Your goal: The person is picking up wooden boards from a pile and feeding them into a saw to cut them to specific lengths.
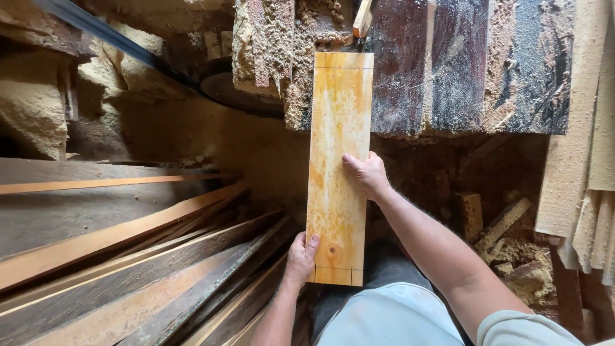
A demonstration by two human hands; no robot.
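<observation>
Sawdust-caked workshop seen from the head camera: a dark saw table is heaped with sawdust, and long offcut boards are stacked to the left. A yellowish plank is laid lengthwise with its far end on the table edge, dashed pencil lines marked across both ends; the left hand is curled around its near left edge, and the right hand is pressed flat on its right edge, fingers together. No kerf is visible on the plank, so marking is judged done and cutting not yet begun.
</observation>
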